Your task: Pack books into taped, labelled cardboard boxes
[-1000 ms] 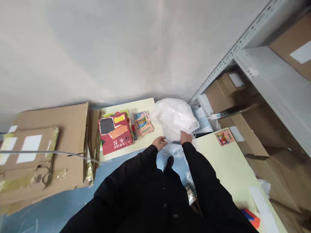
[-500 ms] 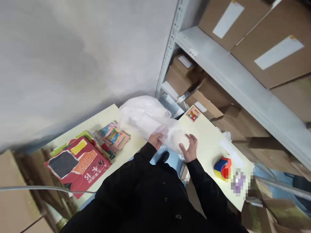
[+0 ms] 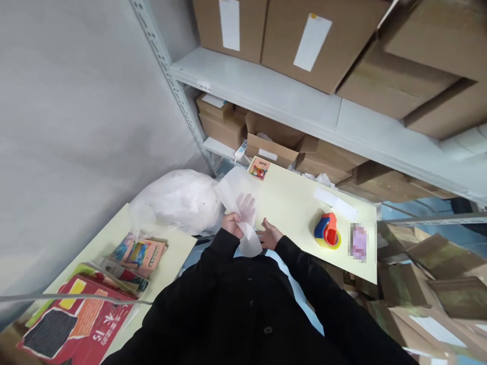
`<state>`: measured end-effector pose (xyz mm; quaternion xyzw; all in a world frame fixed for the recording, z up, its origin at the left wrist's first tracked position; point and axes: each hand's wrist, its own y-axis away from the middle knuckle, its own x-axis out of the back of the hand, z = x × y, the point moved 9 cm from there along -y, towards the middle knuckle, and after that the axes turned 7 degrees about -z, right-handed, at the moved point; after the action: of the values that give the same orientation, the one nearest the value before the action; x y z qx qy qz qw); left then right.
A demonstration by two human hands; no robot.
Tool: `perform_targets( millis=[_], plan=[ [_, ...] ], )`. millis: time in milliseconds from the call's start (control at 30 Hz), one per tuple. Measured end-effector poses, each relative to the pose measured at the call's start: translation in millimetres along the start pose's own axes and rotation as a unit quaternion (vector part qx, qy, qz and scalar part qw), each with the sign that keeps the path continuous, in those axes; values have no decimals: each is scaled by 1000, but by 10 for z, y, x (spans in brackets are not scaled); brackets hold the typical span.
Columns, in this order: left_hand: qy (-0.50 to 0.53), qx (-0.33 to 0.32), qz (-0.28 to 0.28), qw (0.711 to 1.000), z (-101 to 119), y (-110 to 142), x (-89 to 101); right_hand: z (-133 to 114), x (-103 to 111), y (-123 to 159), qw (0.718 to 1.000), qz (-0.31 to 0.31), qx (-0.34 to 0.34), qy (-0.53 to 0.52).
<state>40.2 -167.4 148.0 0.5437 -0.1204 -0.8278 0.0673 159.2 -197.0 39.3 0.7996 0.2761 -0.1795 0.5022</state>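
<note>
My left hand [image 3: 233,224] grips a thin, translucent white plastic sheet [image 3: 230,195], its thumb in front and its fingers showing through from behind. Whether this is a flat sheet or a bag, I cannot tell. The lower end of the sheet hangs folded below that hand. My right hand [image 3: 271,235] is just to the right with its fingers apart, their tips near the sheet's lower edge; contact is unclear. Left of both hands lies a large, puffy white plastic bundle [image 3: 178,200] on the table.
The cream table [image 3: 287,190] carries a tape dispenser [image 3: 327,230], a white paper strip [image 3: 335,203] and a small picture card [image 3: 259,169]. Small books [image 3: 144,256] and a large red book [image 3: 81,319] lie at left. Shelving [image 3: 266,91] with cardboard boxes [image 3: 300,40] stands behind.
The view has turned right. The sheet now stands apart from the white bundle, raised in my left hand. My right hand, earlier at a rounded white part, now has its fingers spread.
</note>
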Motion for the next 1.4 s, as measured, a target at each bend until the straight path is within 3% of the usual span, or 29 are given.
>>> perform_targets(
  millis=[67, 133, 267, 367, 433, 500, 600, 633, 700, 833, 900, 967, 1000, 1067, 1167, 1267, 1400],
  plan=[
    [-4, 6, 9, 1000, -160, -113, -113, 1, -115, 14, 994, -102, 13, -46],
    [-12, 11, 23, 1000, -319, -222, -167, -147, -79, 77, 986, -145, 64, -51],
    [-39, -12, 60, 997, -516, -381, -179, -592, 216, 322, 974, -148, 173, 17],
    [-73, -43, 76, 994, -556, -469, -229, -851, 297, 580, 939, -137, 239, 204],
    [-98, -59, 75, 991, -557, -528, -285, -986, 354, 746, 880, -53, 276, 383],
    [-129, -75, 74, 986, -520, -582, -320, -1161, 428, 953, 784, 72, 325, 524],
    [-191, -112, 80, 972, -339, -641, -277, -1362, 555, 1259, 645, 209, 396, 619],
    [-215, -123, 86, 965, -256, -658, -230, -1390, 619, 1310, 617, 229, 406, 634],
    [-259, -135, 108, 950, -82, -688, -87, -1392, 771, 1317, 588, 235, 409, 657],
    [-325, -152, 208, 910, 218, -686, 306, -1228, 1082, 1110, 586, 211, 384, 682],
    [-423, -200, 249, 848, 358, -631, 367, -1075, 1197, 954, 596, 198, 365, 688],
    [-577, -227, 219, 753, 342, -648, 254, -896, 1280, 792, 610, 183, 341, 692],
    [-653, -215, 176, 705, 232, -702, 189, -806, 1315, 713, 618, 178, 324, 693],
    [-768, -132, 69, 622, -156, -854, 187, -646, 1386, 571, 636, 174, 281, 697],
    [-844, 49, -39, 533, -767, -992, 549, -467, 1482, 393, 661, 167, 204, 702],
    [-852, 158, -49, 496, -1031, -1026, 1028, -391, 1613, 274, 700, 186, 135, 676],
    [-846, 188, -70, 495, -1049, -1117, 1373, -347, 1807, 233, 746, 275, 74, 602]
  ],
)
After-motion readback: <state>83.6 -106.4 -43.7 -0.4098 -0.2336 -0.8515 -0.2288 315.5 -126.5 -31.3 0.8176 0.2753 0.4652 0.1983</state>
